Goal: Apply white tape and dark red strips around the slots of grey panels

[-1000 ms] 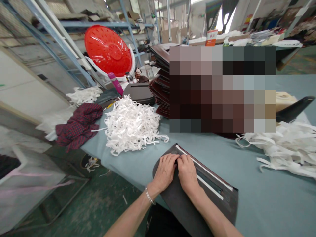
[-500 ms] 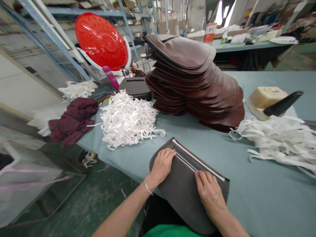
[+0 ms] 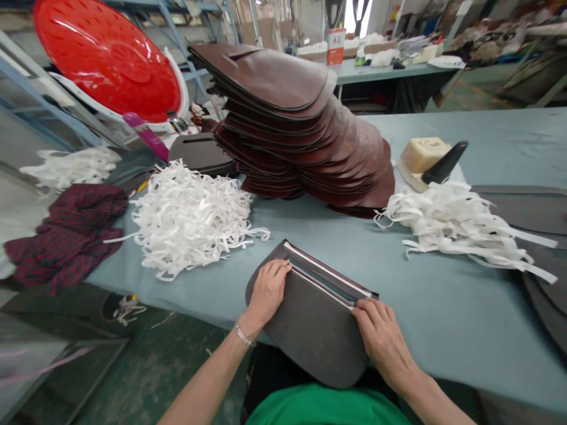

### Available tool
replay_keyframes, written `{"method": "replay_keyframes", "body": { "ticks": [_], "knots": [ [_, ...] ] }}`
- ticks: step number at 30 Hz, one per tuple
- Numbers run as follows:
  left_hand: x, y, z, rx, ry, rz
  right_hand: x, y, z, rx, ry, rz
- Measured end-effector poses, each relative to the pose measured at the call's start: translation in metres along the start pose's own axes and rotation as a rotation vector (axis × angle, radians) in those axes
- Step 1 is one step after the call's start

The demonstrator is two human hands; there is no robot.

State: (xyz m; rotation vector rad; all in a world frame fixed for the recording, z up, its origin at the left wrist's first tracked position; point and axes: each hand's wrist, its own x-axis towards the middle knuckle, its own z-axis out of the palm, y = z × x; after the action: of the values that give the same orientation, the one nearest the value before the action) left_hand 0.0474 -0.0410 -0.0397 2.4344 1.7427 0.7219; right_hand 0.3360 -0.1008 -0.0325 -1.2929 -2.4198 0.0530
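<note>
A dark brown leather panel (image 3: 310,321) with a slot and white tape strips along it lies at the near edge of the grey-blue table (image 3: 443,307). My left hand (image 3: 266,289) presses flat on the panel's left end, fingertips at the slot. My right hand (image 3: 381,336) presses its fingertips on the slot's right end. Both hands lie on the panel and hold nothing.
A tall stack of brown leather panels (image 3: 292,118) stands behind. White strip piles lie at the left (image 3: 186,218) and right (image 3: 452,221). A tan block with a black handle (image 3: 427,156), a red round basket (image 3: 106,56), a red striped cloth (image 3: 66,233) and dark panels (image 3: 531,212) surround them.
My right hand slid rightwards along the slot, away from my left hand, which stayed at the left end. The view shifted to the right.
</note>
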Motion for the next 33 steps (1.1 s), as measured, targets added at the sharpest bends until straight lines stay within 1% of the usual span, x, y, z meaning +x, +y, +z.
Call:
{"method": "replay_keyframes", "body": {
  "ticks": [3, 5, 7, 10, 13, 15, 17, 23, 26, 28, 30, 33],
  "knots": [
    [0.0, 0.006, -0.002, 0.014, -0.017, 0.027, 0.011, -0.002, 0.004, 0.038, 0.025, 0.05],
    [0.0, 0.016, -0.004, 0.011, -0.047, 0.057, 0.026, -0.01, 0.01, 0.041, 0.016, 0.051],
    [-0.002, 0.03, -0.005, -0.005, -0.091, 0.071, 0.045, -0.022, 0.018, 0.034, -0.011, 0.047],
    [-0.006, 0.051, -0.005, -0.035, -0.125, 0.047, 0.07, -0.043, 0.029, -0.024, -0.047, 0.082],
    [-0.01, 0.062, -0.005, -0.058, -0.121, 0.015, 0.082, -0.058, 0.036, -0.128, -0.074, 0.1],
    [-0.011, 0.065, -0.005, -0.064, -0.12, 0.004, 0.079, -0.06, 0.035, -0.181, -0.081, 0.078],
    [-0.011, 0.066, -0.004, -0.062, -0.128, -0.006, 0.067, -0.055, 0.031, -0.206, -0.078, 0.054],
    [-0.016, 0.075, -0.006, -0.064, -0.128, -0.006, 0.007, -0.028, 0.013, -0.212, 0.013, 0.02],
    [-0.016, 0.077, -0.01, -0.072, -0.175, 0.032, -0.014, -0.024, 0.013, -0.175, 0.047, 0.036],
    [-0.011, 0.074, -0.015, -0.072, -0.213, 0.066, -0.019, -0.028, 0.018, -0.142, 0.073, 0.044],
    [-0.004, 0.069, -0.018, -0.053, -0.212, 0.062, -0.017, -0.038, 0.025, -0.074, 0.089, 0.021],
    [0.007, 0.063, -0.021, -0.013, -0.16, -0.006, -0.003, -0.053, 0.035, 0.136, 0.085, -0.127]
  ]
}}
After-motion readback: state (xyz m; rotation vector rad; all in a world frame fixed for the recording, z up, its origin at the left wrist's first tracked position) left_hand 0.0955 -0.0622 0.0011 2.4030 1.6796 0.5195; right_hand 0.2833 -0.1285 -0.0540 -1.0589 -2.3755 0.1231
